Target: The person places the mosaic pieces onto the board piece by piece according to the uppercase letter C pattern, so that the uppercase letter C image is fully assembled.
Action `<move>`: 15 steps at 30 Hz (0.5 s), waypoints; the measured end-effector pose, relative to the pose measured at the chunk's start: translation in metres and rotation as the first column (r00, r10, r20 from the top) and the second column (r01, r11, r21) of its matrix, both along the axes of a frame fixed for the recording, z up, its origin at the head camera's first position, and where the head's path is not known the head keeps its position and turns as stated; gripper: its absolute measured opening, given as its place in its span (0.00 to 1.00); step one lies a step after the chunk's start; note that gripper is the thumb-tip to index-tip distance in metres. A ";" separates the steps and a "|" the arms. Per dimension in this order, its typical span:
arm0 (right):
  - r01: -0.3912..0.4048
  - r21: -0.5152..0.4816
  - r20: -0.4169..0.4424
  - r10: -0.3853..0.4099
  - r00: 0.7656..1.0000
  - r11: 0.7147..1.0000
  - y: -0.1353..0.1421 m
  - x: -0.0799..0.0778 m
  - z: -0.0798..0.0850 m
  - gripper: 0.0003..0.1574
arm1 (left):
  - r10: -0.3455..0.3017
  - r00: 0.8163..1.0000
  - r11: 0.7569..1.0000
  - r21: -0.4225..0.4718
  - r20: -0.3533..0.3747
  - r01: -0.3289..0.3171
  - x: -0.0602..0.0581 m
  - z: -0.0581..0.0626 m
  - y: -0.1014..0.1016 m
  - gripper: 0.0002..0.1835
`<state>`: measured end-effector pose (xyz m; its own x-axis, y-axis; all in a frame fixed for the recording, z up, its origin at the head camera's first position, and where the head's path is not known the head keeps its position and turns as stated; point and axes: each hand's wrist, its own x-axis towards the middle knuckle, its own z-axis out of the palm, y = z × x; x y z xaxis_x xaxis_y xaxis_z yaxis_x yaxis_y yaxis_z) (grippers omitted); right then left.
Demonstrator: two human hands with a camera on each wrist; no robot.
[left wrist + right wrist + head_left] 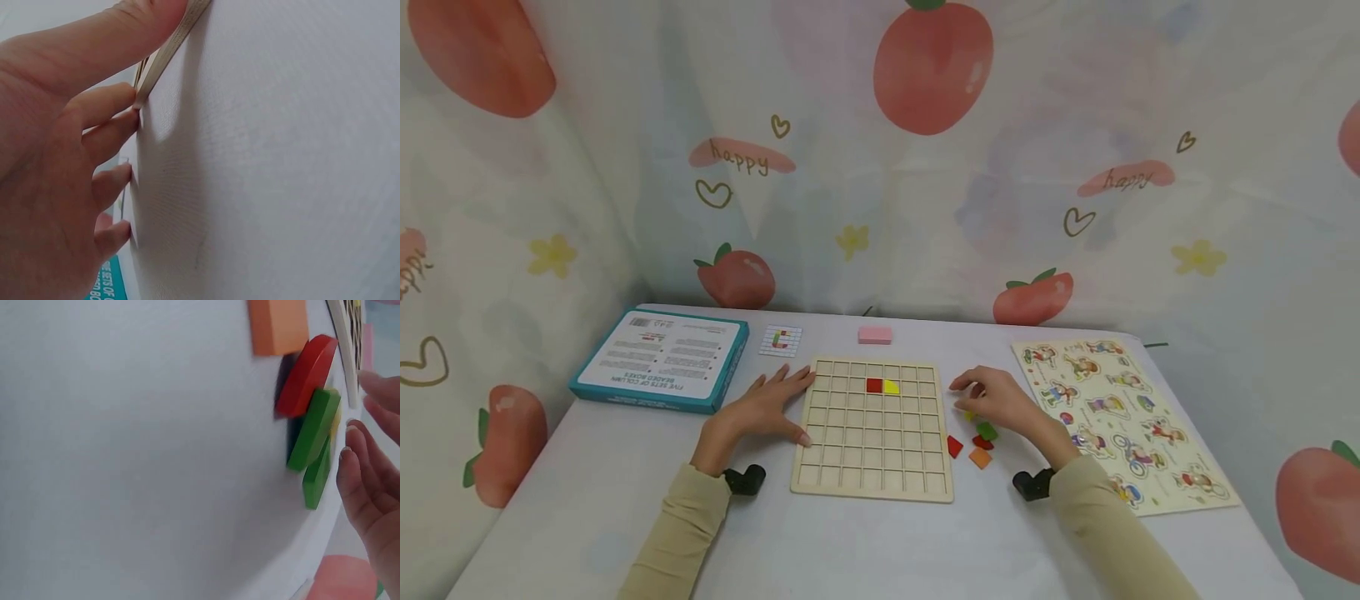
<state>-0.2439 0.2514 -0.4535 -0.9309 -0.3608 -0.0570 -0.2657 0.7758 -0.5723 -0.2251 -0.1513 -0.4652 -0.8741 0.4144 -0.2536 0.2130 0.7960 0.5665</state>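
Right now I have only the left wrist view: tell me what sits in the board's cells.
Observer: A red piece and a yellow piece, in neighbouring cells of the board.

Operator: Give me the right hand.

Observer: It is off the board's right side, by the loose pieces.

Operator: Name what lies further right on the table.

Observer: A picture puzzle, lying flat.
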 end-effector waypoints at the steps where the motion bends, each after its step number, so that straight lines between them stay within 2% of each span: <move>1: -0.002 0.003 0.012 0.002 1.000 1.000 0.002 0.001 0.000 0.15 | 0.000 1.000 1.000 0.000 0.001 0.000 0.000 -0.001 0.000 0.60; 8: -0.018 0.047 0.079 0.014 0.997 0.999 0.016 0.006 0.001 0.19 | -0.005 1.000 1.000 0.001 -0.002 0.005 -0.001 -0.005 -0.001 0.60; 15: -0.032 0.050 0.067 0.029 0.997 0.998 0.023 0.007 -0.001 0.17 | -0.014 1.000 1.000 -0.003 -0.011 0.014 -0.002 -0.005 -0.001 0.60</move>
